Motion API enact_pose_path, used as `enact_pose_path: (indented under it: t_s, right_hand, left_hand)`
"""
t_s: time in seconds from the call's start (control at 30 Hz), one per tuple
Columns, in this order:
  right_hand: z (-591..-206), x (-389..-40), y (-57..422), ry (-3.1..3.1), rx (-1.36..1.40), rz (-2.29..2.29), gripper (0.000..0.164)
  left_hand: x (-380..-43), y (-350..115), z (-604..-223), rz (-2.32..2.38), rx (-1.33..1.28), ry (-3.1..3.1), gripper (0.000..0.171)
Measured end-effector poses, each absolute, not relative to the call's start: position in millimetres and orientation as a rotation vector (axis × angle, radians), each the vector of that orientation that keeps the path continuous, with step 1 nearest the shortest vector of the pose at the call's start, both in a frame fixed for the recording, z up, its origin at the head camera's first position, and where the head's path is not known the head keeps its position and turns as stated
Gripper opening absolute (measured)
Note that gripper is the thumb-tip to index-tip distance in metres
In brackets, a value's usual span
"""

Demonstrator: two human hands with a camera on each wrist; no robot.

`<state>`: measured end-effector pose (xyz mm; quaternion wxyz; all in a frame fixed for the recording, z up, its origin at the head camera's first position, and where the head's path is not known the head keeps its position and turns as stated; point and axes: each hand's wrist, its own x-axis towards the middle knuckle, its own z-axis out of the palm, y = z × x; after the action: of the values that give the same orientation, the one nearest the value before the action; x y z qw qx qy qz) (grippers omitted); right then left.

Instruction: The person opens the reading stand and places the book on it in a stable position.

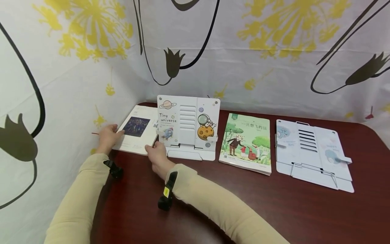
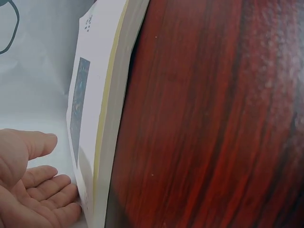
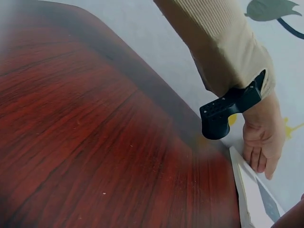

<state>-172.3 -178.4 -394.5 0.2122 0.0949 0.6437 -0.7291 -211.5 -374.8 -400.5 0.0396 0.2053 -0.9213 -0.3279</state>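
Observation:
A white paperback book (image 1: 146, 139) with a dark picture on its cover lies flat at the table's far left, against the stand beside it. My left hand (image 1: 109, 138) is at its left edge; in the left wrist view the fingers (image 2: 50, 190) are extended, fingertips at that edge, with the thumb held apart. At the book's front right corner, my right hand (image 1: 159, 157) pinches it between thumb and fingers. The right wrist view shows only a sliver of this hand. Right next to it stands an upright white book stand (image 1: 187, 135) printed "Tiny universe".
A green picture-covered book (image 1: 246, 142) lies on the dark red table (image 1: 304, 217), right of the upright stand. Farther right, a second white book stand (image 1: 312, 149) with blue elephant prints leans back low. A patterned white cloth (image 1: 231, 74) borders the table's left and back.

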Motion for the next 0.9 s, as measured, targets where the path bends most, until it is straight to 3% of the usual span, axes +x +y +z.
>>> enact_pose_path:
  t_s: [0.4, 0.9]
  right_hand:
    - [-393.3, -181.2, -183.1, 1.817, 0.279, -1.989, 0.034]
    - [-401.6, -187.8, -180.7, 1.653, 0.355, -2.043, 0.05]
  left_hand:
    - [-215.1, -375.3, -401.7, -0.977, 0.665, -2.883, 0.058]
    - [-213.3, -371.2, -395.1, -0.865, 0.642, -2.967, 0.053]
